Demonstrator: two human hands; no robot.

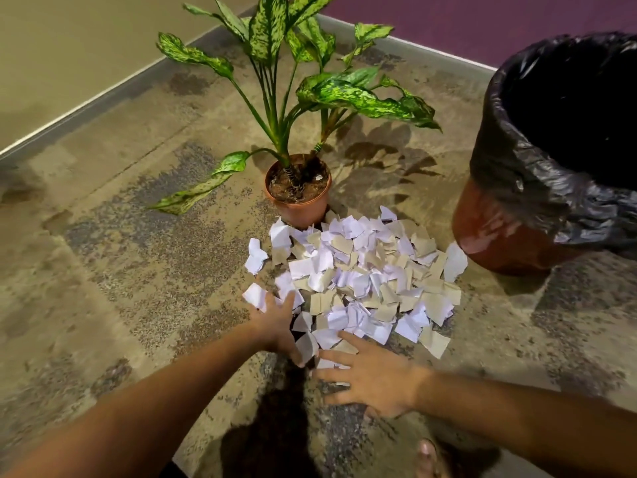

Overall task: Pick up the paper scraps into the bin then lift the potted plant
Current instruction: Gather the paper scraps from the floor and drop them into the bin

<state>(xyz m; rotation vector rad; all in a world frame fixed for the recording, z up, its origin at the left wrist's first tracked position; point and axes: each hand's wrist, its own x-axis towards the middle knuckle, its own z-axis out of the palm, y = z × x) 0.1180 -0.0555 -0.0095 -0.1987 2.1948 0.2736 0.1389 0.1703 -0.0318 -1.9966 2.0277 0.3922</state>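
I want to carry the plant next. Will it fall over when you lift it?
Maybe. The potted plant has tall, spreading leaves over a small pot, so it probably tips easily. Its drooping leaves look floppy; holding the pot seems safer.

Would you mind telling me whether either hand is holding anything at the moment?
Nothing is held: the left hand and right hand lie open at the near edge of the paper scraps, no grip closed.

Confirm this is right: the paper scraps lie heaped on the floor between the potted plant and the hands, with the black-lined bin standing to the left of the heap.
Wrong side. The head view shows the bin to the right of the paper scraps; the rest holds, with the potted plant behind and both hands at the near edge.
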